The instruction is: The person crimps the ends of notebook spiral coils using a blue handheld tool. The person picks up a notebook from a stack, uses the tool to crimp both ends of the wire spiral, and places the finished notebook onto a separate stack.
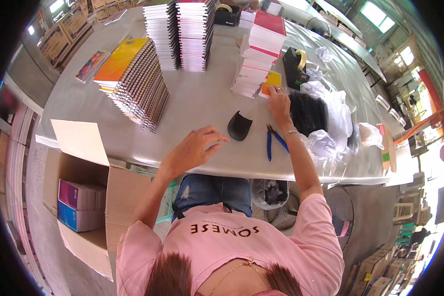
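Note:
My right hand (pixel 279 104) reaches across the grey table to a small yellow-and-orange notebook (pixel 274 79), its fingers closed at the near edge. The notebook lies beside a leaning stack of white-paged books with a red cover on top (pixel 269 29). Over the table's front part hovers my left hand (pixel 195 148), empty, fingers loosely spread. Close to its fingertips is a black curved piece (pixel 240 127). Blue-handled pliers (pixel 270 142) lie open beside my right wrist. At left stands a tall stack of spiral-bound notebooks with yellow-orange covers (pixel 133 81).
Two tall book stacks (pixel 195 39) stand at the back. Tape dispensers (pixel 295 68), a bundle of black spiral coils (pixel 308 112) and crumpled white plastic (pixel 338 113) crowd the right side. An open carton (pixel 128 197) with books sits by the table's left front.

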Tool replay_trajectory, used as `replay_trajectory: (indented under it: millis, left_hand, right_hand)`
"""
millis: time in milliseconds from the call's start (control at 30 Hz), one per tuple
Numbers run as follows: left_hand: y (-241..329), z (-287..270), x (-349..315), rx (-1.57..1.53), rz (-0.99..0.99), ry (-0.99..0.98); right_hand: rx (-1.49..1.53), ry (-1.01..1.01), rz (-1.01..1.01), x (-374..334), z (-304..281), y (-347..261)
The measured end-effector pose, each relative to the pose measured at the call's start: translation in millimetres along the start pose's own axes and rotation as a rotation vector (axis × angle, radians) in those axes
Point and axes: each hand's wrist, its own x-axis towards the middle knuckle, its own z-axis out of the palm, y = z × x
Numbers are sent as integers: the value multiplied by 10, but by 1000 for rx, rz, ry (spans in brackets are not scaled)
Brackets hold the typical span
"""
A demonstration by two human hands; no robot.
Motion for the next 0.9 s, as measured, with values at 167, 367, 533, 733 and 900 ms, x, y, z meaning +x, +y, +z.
replay_trajectory:
  millis: [167,367,533,733,900]
  left_hand:
    - [-128,390,-346,-160,-79,143]
    - [-67,510,-515,-223,-171,129]
    - [-63,478,-491,-270,-144,171]
    - [-36,493,-354,-482,-209,72]
    - [-133,709,-199,-715,-205,70]
  right_hand:
    - [-9,36,-20,-21,-64,-111]
    - [101,18,77,93,-138,-60]
    - [352,94,433,334,-507,221]
    - [627,469,415,-113,-922,183]
    - [717,602,487,-460,-1169,-247]
